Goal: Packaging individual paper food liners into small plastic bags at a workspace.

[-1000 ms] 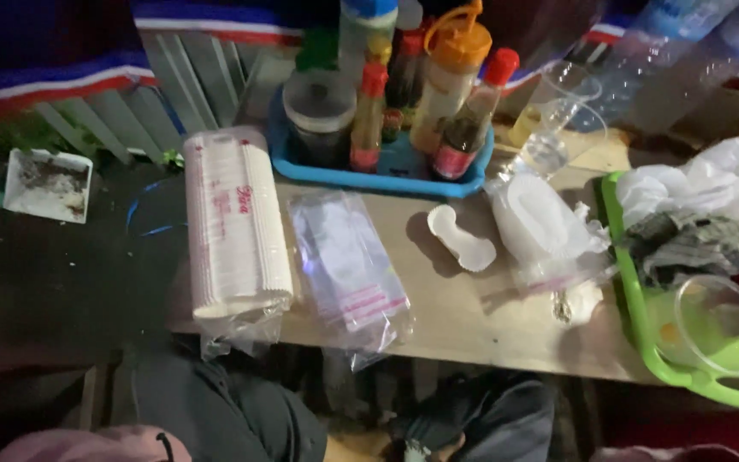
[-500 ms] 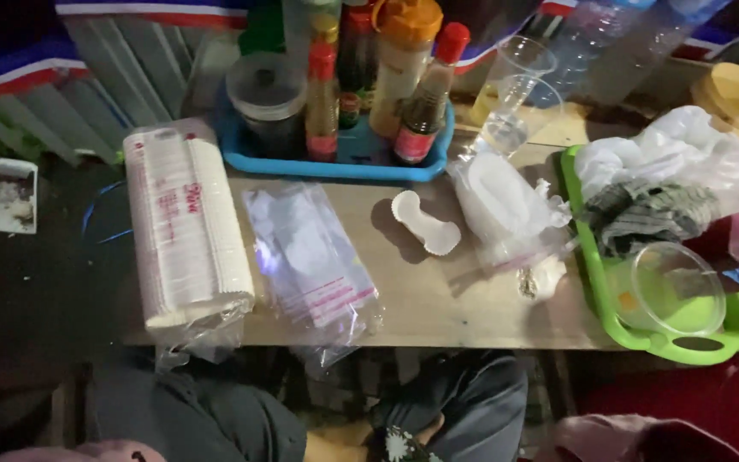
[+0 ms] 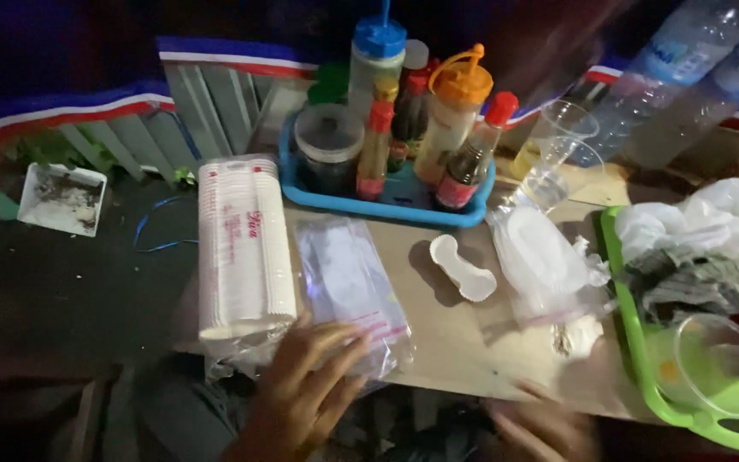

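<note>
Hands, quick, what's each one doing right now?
Left hand: open, fingers resting on the clear plastic bags.
Right hand: blurred, cannot tell.

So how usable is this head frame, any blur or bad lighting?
Head view: light falls on the table, the surroundings are nearly black; the right hand is motion-smeared at the bottom edge, the left hand dim but readable on the clear bags; the sauce bottles are fairly sharp.

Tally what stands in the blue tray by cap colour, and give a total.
In the blue tray:
Blue-capped bottle: 1
Orange-capped bottle: 1
Red-capped bottles: 2, one with dark sauce, one slim with orange sauce
Grey-lidded jar: 1
Total: 5 counted; more stand behind them, half hidden.
</note>
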